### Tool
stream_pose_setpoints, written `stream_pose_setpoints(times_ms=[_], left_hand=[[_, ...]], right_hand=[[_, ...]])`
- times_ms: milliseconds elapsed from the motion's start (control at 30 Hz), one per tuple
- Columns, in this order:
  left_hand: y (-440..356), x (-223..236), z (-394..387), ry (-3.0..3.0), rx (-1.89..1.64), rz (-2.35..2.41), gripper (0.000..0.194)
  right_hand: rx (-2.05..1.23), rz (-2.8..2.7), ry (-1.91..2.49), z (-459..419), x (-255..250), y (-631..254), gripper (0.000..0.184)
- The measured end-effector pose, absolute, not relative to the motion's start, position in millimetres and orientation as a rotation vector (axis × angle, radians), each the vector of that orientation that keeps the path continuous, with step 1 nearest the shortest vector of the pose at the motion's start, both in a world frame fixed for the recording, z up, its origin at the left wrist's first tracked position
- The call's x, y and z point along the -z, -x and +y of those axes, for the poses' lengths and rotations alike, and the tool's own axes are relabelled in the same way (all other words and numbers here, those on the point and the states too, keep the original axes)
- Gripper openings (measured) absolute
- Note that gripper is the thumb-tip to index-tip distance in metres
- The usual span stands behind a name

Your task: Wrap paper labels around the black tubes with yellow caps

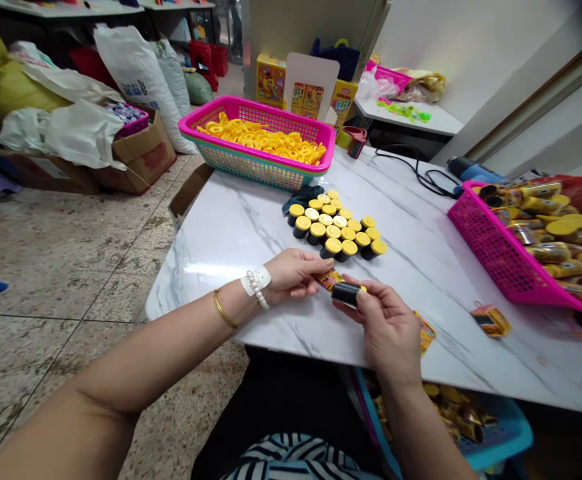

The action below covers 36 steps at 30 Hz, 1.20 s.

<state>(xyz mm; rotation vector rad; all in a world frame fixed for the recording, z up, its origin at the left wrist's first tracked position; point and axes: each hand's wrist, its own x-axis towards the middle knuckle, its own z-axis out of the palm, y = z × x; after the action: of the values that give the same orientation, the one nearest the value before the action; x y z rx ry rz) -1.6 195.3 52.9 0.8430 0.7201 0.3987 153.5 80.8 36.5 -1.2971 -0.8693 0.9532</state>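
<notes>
From the head view, my left hand (295, 275), at the centre of the frame, pinches a small yellow-and-red printed label (329, 279) between thumb and fingers, while my right hand (389, 327), just right of it, is closed around a small black cylinder with a yellow cap (347, 294). I hold it above the near edge of the white marble-patterned table (251, 220), below and right of the frame's centre. I judge this piece to be partway along: the label is at its left end, and much of its black side shows bare. Above my hands stands a cluster of black cylinders with yellow caps (333, 232), their visible sides plain, so I take these as left to do. The pink perforated plastic basket (495, 260) at the right edge is heaped with gold printed tubes, which look finished to me, as do those in the blue plastic basket (515, 437) at lower right. My cylinder lies on its side, its long axis running nearly left to right across the frame, the capped end pointing right, partly under my thumb.
</notes>
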Motion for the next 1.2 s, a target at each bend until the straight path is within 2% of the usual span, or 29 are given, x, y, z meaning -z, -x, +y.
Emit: stream_pose_setpoints(times_ms=[100, 233, 467, 633, 1033, 1200], left_hand=[[1.2, -53.1, 194.3, -0.849, -0.406, 0.692, 0.021], [0.4, -54.1, 195.1, -0.790, -0.419, 0.709, 0.024], [-2.2, -51.2, 199.6, -0.678, -0.500, 0.725, 0.022], [-2.1, -54.0, 199.3, -0.615, -0.487, 0.721, 0.022], [0.0, -59.8, 198.2, -0.615, -0.414, 0.721, 0.025], [-0.3, -57.9, 197.8, -0.678, -0.429, 0.769, 0.021]], right_hand=[[-0.971, -0.830, 1.339, 83.2, -35.3, -158.2, 0.029], [-0.957, -0.850, 1.372, 83.5, -33.4, -158.7, 0.031], [-1.089, -0.529, 1.115, 87.0, -32.7, -155.5, 0.026], [-1.126, -0.506, 1.066, 88.0, -33.1, -150.3, 0.027], [-0.609, -1.032, 1.271, 77.7, -30.1, -140.4, 0.026], [-0.550, -1.176, 1.334, 79.7, -21.8, -152.9, 0.026]])
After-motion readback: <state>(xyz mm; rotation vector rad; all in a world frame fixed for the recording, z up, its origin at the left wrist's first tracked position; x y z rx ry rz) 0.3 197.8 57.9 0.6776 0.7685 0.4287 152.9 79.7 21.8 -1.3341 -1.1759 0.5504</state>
